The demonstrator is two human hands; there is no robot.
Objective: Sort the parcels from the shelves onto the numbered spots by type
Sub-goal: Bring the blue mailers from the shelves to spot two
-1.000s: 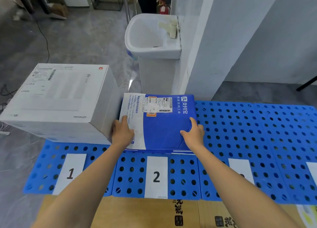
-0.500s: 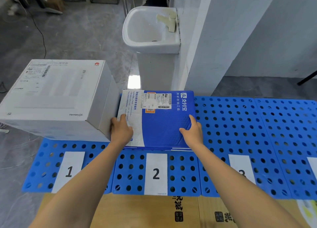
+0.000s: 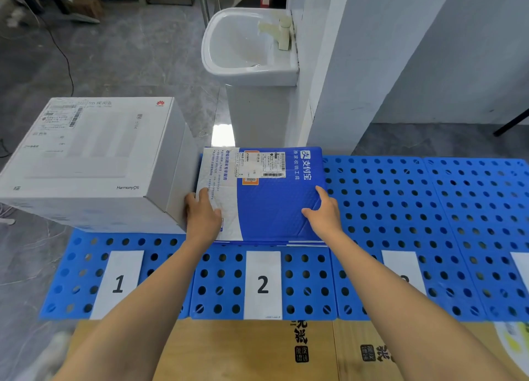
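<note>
At frame centre the blue padded mailer [image 3: 274, 208] lies flat on the blue perforated mat [image 3: 429, 208] just above the label 2 [image 3: 262, 284], touching the white box [image 3: 86, 157] at left, with the left hand [image 3: 201, 217] resting straight-fingered on its white end and the right hand [image 3: 323, 214], thumb spread, pressing its right edge.

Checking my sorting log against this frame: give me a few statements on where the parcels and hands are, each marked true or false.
1. Both the left hand and the right hand rest on the blue mailer. True.
2. The blue mailer lies behind label 1. False: it lies behind label 2; the white box stands behind label 1.
3. The white box stands left of the blue mailer. True.
4. The sink stands on the blue mat. False: the sink stands on the floor beyond the blue mat.
</note>
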